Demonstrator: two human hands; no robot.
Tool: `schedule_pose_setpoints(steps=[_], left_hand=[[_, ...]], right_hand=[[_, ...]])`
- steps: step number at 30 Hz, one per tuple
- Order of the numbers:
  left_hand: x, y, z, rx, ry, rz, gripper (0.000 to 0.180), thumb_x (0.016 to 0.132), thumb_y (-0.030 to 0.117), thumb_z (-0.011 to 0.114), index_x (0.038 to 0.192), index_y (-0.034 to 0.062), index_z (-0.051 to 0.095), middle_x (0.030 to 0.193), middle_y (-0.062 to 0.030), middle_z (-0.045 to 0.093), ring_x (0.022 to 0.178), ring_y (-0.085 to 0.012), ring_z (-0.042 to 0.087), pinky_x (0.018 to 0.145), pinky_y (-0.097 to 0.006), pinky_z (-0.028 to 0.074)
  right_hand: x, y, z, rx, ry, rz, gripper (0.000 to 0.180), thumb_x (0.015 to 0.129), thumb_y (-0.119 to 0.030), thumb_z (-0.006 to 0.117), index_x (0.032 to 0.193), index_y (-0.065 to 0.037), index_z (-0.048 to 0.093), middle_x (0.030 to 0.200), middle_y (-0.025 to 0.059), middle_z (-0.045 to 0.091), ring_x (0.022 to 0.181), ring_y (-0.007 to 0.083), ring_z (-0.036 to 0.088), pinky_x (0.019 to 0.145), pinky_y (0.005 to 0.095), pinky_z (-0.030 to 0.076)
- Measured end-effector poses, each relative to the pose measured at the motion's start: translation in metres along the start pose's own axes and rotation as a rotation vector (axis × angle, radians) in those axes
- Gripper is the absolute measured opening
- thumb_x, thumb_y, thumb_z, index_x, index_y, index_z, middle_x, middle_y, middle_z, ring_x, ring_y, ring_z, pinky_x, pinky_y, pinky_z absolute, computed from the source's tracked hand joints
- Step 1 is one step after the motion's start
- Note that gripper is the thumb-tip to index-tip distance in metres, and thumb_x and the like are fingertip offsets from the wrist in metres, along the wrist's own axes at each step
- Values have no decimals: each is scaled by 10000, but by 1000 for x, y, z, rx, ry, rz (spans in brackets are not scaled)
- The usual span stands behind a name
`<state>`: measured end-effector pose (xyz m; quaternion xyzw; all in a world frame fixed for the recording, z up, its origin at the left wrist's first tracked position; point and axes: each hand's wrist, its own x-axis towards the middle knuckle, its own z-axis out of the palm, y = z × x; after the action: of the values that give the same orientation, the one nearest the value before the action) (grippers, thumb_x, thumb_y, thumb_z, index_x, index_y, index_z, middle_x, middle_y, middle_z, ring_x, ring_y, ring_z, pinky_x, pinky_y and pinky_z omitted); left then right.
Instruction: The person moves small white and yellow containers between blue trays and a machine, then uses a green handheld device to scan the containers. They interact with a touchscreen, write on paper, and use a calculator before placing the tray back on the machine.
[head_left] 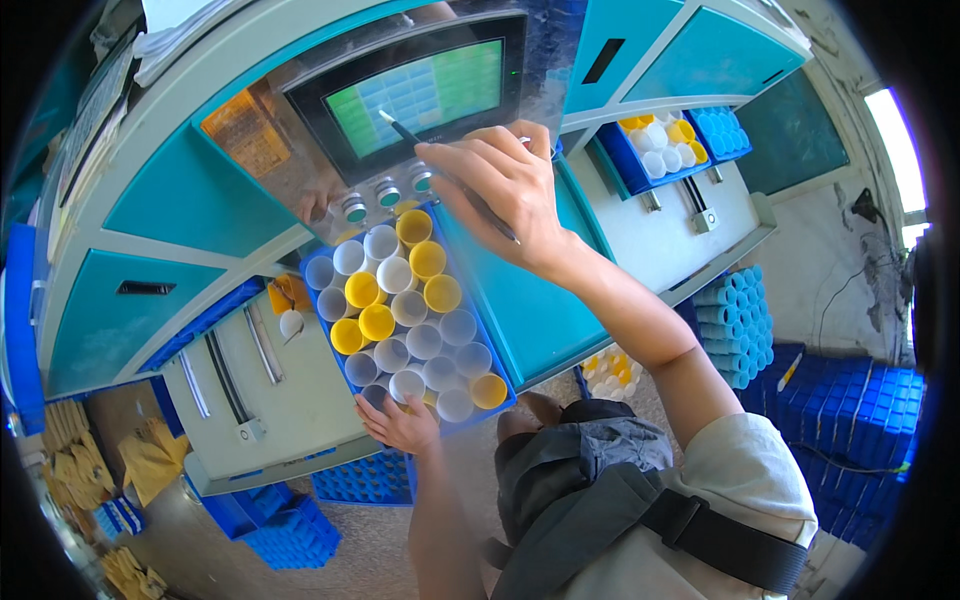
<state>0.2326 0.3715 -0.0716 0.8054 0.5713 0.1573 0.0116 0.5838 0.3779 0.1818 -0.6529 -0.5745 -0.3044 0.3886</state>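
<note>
My right hand (505,190) is closed round a slim dark pen (402,132) with a pale tip. That tip lies over the lit green-and-blue touch screen (470,85) of a control panel; whether it touches the glass I cannot tell. Below the panel sits a blue tray (478,303) packed with upright tubes, some yellow (377,322) and others whitish (424,340). My left hand (400,428) lies with fingers spread against the tray's near edge, by the nearest whitish tubes. Several round buttons (388,193) line the panel's lower edge, partly behind my right hand.
Another blue box (632,172) of yellow and white tubes stands on the right worktop. Light blue tubes (735,325) are stacked at the right, near blue crates (850,410). Blue trays (290,535) and brown sacks (150,460) lie at lower left. Turquoise cabinet doors (130,310) flank the panel.
</note>
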Motion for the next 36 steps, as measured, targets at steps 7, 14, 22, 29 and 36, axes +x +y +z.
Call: schedule_pose_setpoints(steps=[7, 14, 22, 29, 36], left_hand=[[2, 1, -1, -22, 17, 9, 356, 910, 328, 653, 1016, -7, 709, 1562, -225, 423, 1459, -424, 377, 1127, -623, 337], [1, 1, -2, -20, -3, 0, 368, 921, 343, 639, 1021, -5, 708, 1574, -222, 406, 1466, -426, 365, 1132, -623, 330], [0, 0, 1, -13, 4, 11, 385, 936, 365, 621, 1018, -1, 707, 1576, -219, 404, 1470, -423, 361, 1131, -620, 332], [1, 0, 0, 15, -8, 2, 394, 941, 378, 612, 1025, 4, 706, 1576, -217, 407, 1464, -424, 370, 1118, -614, 345], [1, 1, -1, 6, -8, 4, 392, 935, 374, 619, 1038, 7, 708, 1582, -214, 398, 1468, -426, 359, 1126, -615, 335]], right_hand=[[1, -4, 1, -18, 26, 13, 205, 905, -171, 739, 1098, -104, 730, 911, 16, 734, 856, 139, 641, 809, 402, 374], [-11, -4, 2, -2, -18, 28, 196, 891, -158, 740, 1079, -103, 731, 857, 14, 705, 836, 145, 638, 793, 389, 371], [-25, 5, -13, -78, -23, 122, 168, 849, -97, 740, 1016, -108, 725, 814, 2, 679, 805, 156, 632, 795, 380, 363], [-36, 18, -31, -156, 23, 173, 201, 853, -23, 715, 1049, -65, 728, 839, 39, 709, 781, 179, 623, 805, 376, 341], [-26, 16, -31, -95, 40, 79, 198, 855, -109, 763, 1052, -106, 735, 846, 9, 705, 782, 144, 618, 807, 378, 355]])
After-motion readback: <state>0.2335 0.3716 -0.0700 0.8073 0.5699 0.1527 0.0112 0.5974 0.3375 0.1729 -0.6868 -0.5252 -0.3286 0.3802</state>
